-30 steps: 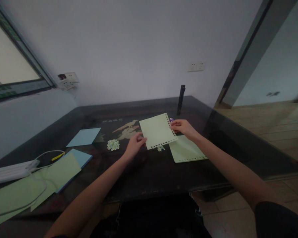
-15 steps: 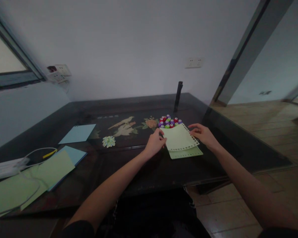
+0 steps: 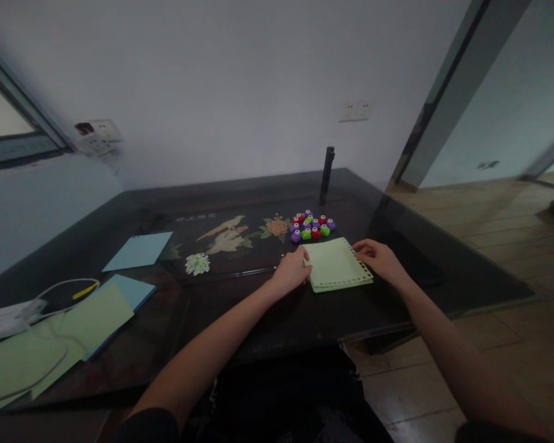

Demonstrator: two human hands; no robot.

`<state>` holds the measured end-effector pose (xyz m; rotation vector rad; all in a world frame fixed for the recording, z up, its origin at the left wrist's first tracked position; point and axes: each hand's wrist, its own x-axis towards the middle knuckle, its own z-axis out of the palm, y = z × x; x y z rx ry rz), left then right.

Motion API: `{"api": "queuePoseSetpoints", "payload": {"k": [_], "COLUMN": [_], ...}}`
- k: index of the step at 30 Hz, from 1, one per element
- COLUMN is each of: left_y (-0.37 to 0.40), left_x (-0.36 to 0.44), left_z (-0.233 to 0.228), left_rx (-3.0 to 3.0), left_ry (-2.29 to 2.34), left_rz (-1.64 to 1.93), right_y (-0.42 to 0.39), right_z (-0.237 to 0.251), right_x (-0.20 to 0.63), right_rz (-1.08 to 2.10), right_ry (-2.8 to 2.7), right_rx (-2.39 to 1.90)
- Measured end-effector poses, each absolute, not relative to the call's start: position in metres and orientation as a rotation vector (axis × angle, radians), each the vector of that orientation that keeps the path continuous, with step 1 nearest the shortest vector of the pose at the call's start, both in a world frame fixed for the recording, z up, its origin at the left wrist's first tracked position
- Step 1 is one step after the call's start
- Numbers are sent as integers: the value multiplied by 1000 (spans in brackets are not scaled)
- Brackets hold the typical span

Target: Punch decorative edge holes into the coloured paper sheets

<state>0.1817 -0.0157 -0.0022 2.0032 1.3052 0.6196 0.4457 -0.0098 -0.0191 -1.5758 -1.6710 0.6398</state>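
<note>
Light green paper sheets [image 3: 335, 264] with holes punched along the right and near edges lie stacked on the dark table in front of me. My left hand [image 3: 293, 268] pinches the left edge of the top sheet between thumb and fingers. At the upper right edge, my right hand [image 3: 373, 258] has its thumb and bent fingers closed on the paper's punched border. Just beyond the sheets sits a cluster of small purple, red and green bottles [image 3: 311, 226] with white tops.
A black upright stick-like object [image 3: 326, 175] stands behind the bottles. Left of my hands are a pile of small pale pieces [image 3: 197, 264], a blue sheet [image 3: 138, 251], green sheets [image 3: 96, 317] and a white power strip [image 3: 7, 320] with a cable. The table [image 3: 240, 307] has a painted bird-and-flower picture.
Both hands have lowered the raised top sheet toward me, onto the sheet beneath, so their edges now nearly line up. The bottles behind are more fully visible. The view has shifted slightly.
</note>
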Motion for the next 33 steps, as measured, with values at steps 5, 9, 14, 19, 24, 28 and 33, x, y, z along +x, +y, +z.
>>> {"api": "queuePoseSetpoints", "payload": {"k": [5,9,14,19,24,28,33], "left_y": [-18,-25,-45,-52,-50,-49,-50], "left_x": [177,171,172,176,177,178,179], "left_z": [0,8,18,21,22,25,26], "left_rx": [2079,1877,1117,815,734,719,736], "left_ry": [1374,1273,1044,900,831,828,821], "left_rz": [660,860,954,921,925,905,887], "right_y": [-10,-10,-8,-10,-16,-19,-19], "right_z": [-22,-23,-24,-25,-22,-19,-19], "right_x": [446,447,448,448,443,440,439], "right_rz": [480,366,411,480,469,478,487], "right_ry": [-1761,-1733,-1656,-1623,-1649,-1650,-1683], "right_rx": [-1654,-1676,-1635,-1664,-1702,-1703,-1644]}}
